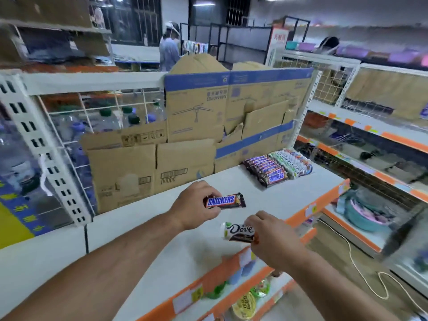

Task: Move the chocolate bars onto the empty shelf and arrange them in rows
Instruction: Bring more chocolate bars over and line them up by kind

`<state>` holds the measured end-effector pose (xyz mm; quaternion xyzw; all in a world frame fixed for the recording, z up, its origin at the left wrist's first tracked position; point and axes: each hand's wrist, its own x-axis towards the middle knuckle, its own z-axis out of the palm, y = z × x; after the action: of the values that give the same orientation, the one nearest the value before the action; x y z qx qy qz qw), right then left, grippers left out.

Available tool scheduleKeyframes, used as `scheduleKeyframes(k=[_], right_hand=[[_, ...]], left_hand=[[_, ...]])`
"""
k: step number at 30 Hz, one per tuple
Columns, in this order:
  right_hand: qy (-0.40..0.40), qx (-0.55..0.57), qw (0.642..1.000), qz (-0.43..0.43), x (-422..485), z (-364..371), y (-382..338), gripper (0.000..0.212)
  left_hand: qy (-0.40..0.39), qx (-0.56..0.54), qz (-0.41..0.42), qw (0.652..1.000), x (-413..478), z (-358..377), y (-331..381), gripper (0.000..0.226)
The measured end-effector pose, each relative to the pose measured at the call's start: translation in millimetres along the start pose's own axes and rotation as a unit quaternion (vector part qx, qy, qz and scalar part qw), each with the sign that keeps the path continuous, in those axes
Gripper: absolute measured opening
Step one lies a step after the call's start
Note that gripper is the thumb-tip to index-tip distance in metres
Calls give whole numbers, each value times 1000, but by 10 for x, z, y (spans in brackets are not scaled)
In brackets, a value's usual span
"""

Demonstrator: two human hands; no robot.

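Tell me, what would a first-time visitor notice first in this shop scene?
Two bare hands over the white shelf: the left hand pinches a Snickers bar, the right hand pinches a Dove bar nearer the orange front edge. At the shelf's far right, neat rows of chocolate bars lie, backed by cardboard boxes.

"SNICKERS" in white letters on blue, on the brown bar (225, 201) held in the left hand (196, 205). "Dove" in dark script on the white-ended bar (238, 231) pinched by the right hand (273, 239). "SNICKERS" again on the front bar of the far row (275, 176). Carton print (173, 176) and red sign (280, 38) — not legible.
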<state>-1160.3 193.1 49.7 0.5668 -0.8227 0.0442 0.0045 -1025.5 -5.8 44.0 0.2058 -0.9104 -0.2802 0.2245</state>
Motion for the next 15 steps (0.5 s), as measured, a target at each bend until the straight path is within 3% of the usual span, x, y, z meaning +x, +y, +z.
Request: scheduleKeyframes(k=[15], right_hand=[[7, -3, 1000, 24, 890, 88, 1557, 50]], left_hand=[[-9, -11, 33, 999, 1636, 943, 118, 25]])
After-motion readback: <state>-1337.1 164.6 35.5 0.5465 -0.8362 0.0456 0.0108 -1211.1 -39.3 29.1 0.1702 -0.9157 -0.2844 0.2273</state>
